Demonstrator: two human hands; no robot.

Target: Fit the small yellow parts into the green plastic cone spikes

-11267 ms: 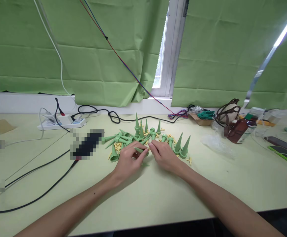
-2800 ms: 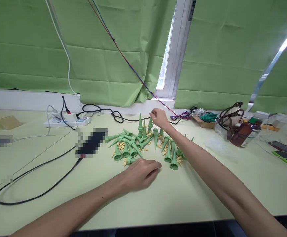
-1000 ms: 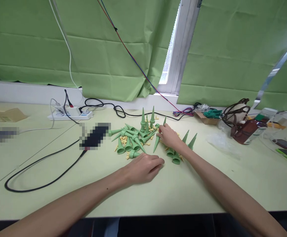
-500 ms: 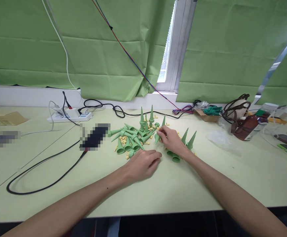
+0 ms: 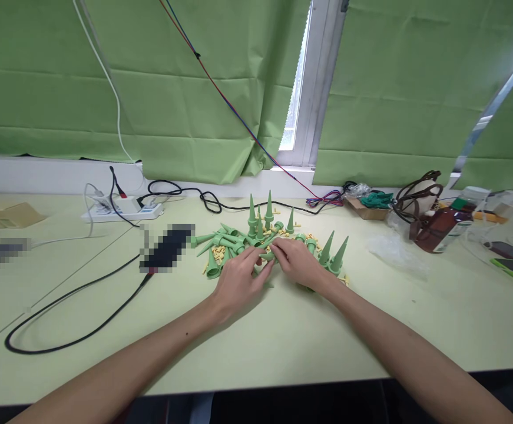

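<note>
In front of me my left hand [image 5: 241, 278] and my right hand [image 5: 297, 259] meet over one green plastic spike [image 5: 265, 257]. My left thumb and fingers close around the spike's tip side, and my right fingertips pinch its other end. Much of the piece is hidden by the fingers. Left of the hands lies a heap of green hollow cones [image 5: 212, 271] mixed with small yellow plastic pegs [image 5: 219, 254]. Several spikes stand upright behind, among them a tall one [image 5: 269, 212]. Two more upright spikes [image 5: 338, 254] are beside my right wrist.
A black cable [image 5: 83, 348] loops across the table at left, near a blurred dark device [image 5: 168, 247] and a white power strip [image 5: 150, 211]. At right are a crumpled clear bag [image 5: 397, 254], a brown bottle [image 5: 444, 227] and an open cardboard box [image 5: 368, 211].
My right hand has moved slightly left and down with the green spike. My left hand has moved up and left, its fingers opening from a loose curl to take hold of the same spike.
</note>
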